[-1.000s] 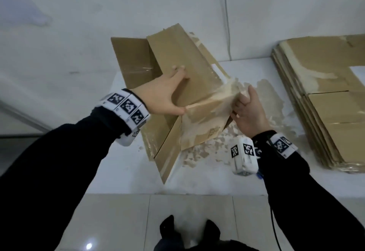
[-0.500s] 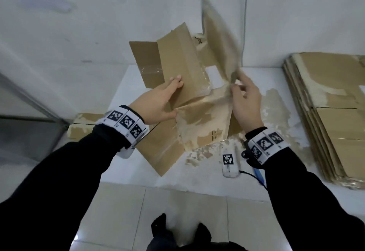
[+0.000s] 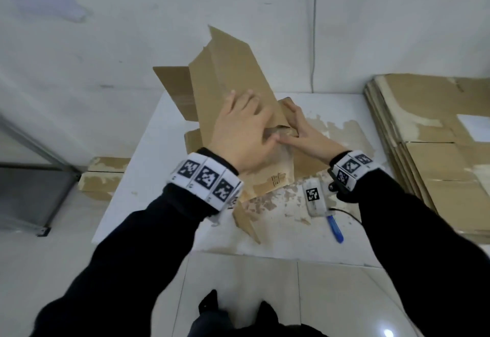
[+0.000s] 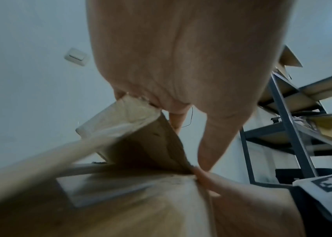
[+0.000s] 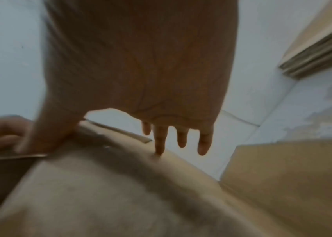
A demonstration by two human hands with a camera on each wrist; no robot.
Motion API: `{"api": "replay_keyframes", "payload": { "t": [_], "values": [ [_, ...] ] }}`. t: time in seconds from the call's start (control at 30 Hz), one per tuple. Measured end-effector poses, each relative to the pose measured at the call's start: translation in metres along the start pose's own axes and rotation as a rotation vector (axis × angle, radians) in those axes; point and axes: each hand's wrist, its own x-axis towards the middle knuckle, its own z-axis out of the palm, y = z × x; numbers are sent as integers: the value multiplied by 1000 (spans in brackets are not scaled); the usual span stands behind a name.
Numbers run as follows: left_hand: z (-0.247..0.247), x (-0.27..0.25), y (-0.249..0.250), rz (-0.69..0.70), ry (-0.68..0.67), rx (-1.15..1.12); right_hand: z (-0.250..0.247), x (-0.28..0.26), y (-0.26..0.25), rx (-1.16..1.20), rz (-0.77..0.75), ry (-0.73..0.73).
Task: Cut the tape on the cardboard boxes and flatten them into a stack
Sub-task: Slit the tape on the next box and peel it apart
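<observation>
While fingers lie straight, both hands [image 3: 240,135] press box [image 3: 225,77].

Brown cardboard box [image 3: 233,79], opened up and partly collapsed, sits on the white table, one long panel tilted up toward the wall, a flap sticking out left, lower panels creased and lying against the tabletop. Pale torn tape residue shows on its near panel and flap edge [image 4: 118,112]. Stack of flattened boxes [image 3: 434,156] lies flat at the table's right side, well apart, edges roughly aligned, top sheet with pale torn patches.
</observation>
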Motion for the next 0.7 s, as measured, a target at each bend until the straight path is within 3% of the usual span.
{"api": "replay_keyframes", "payload": {
  "t": [0.13, 0.33, 0.43, 0.5, 0.6, 0.7],
  "values": [
    [3, -21, -47, 159, 73, -67, -4, 9, 13, -122, 4, -120],
    [-14, -35, -95, 244, -46, -112, 19, 51, -1, -90, 6, -290],
    [-17, -34, -121, 323, -103, -87, 22, 63, -1, -157, 13, -159],
    [-19, -34, -131, 340, -159, -68, 20, 63, 5, -199, -58, -50],
    [-27, -37, -127, 255, -206, -44, 26, 49, 6, -162, -109, -57],
    [-19, -44, -104, 59, -179, 90, 46, 17, -6, -152, -148, -85]
  ]
}}
